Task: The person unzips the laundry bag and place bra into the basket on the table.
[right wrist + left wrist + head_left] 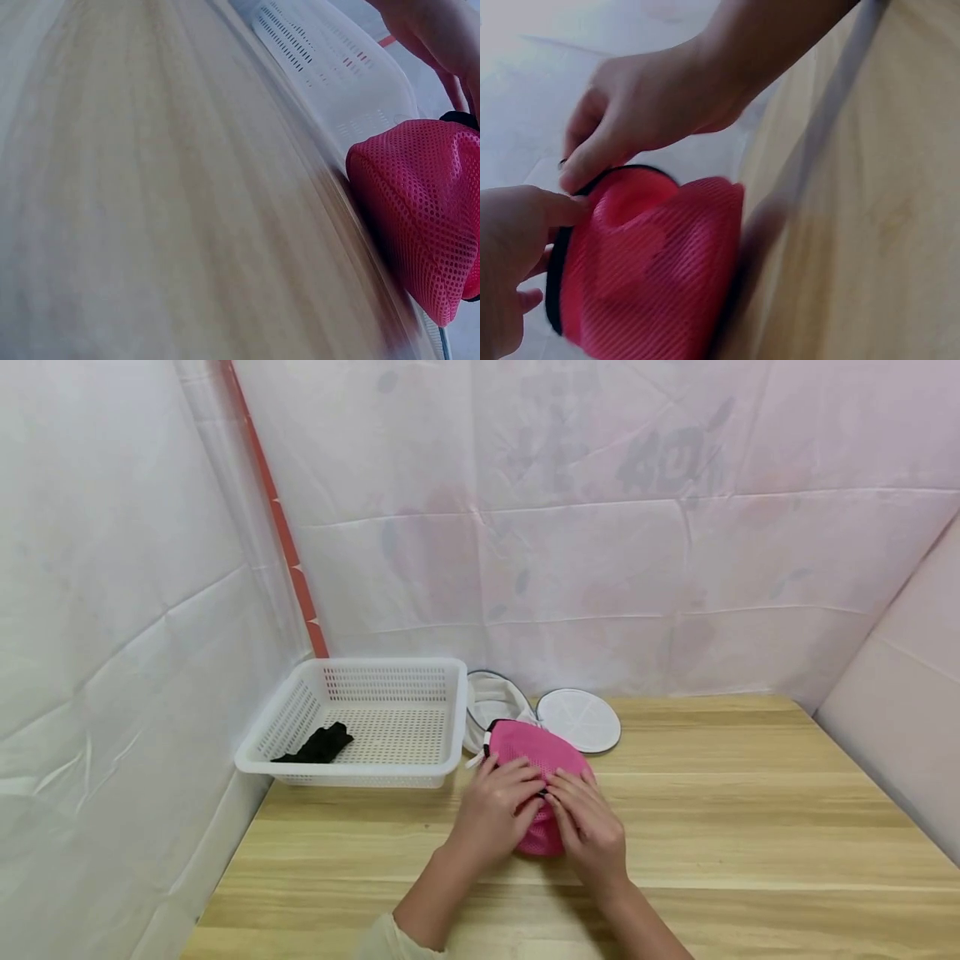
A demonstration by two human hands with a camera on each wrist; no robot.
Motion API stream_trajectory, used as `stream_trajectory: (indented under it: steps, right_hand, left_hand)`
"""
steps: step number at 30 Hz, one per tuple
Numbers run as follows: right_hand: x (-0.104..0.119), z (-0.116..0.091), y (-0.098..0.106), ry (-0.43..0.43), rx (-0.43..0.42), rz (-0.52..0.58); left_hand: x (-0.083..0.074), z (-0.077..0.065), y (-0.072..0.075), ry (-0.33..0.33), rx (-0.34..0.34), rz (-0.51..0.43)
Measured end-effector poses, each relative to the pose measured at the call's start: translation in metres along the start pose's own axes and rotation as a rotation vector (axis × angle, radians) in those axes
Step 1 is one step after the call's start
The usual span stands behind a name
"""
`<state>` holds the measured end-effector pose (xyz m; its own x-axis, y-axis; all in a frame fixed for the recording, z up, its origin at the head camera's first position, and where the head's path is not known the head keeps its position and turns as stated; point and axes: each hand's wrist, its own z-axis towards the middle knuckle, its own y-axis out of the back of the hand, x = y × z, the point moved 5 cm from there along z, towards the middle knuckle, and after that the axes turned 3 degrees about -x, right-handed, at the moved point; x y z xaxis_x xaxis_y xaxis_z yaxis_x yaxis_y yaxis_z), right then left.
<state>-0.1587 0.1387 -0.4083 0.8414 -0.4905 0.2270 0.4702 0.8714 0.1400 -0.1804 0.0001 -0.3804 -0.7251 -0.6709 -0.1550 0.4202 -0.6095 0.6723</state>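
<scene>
A pink mesh laundry bag [536,743] with black zipper edging sits on the table in front of me. My left hand [491,806] pinches its black edge from the left, and my right hand [588,827] grips the same edge from the right, the fingertips of both hands close together. The left wrist view shows the bag [652,262] rounded and sagging, with thumb and fingers of the right hand [652,101] at its edge. From the right wrist, the mesh side of the bag [420,195] is visible; what it contains is hidden.
A white plastic basket [405,770] stands at the back left with a black cloth item [318,745] inside. Behind the bag lie a white mesh bag [474,727] with dark trim and its round white panel [579,720]. White sheeting [570,568] encloses the wooden table [750,810].
</scene>
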Motion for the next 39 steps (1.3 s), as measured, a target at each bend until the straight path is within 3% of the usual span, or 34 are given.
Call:
stream_trajectory:
  steps: [3, 9, 15, 39]
  right_hand:
    - [0.001, 0.000, 0.000, 0.001, 0.004, 0.001]
    - [0.002, 0.002, -0.001, 0.013, 0.002, -0.017]
    - [0.002, 0.003, 0.000, 0.029, -0.018, -0.031]
    - [0.005, 0.011, 0.007, 0.039, -0.111, -0.070]
  left_hand:
    - [-0.005, 0.000, -0.002, -0.025, -0.024, 0.001]
    - [-0.002, -0.002, -0.001, 0.007, -0.060, -0.032]
    - [0.002, -0.001, 0.000, 0.044, -0.052, -0.087]
    - [0.012, -0.002, 0.004, 0.083, -0.089, -0.091]
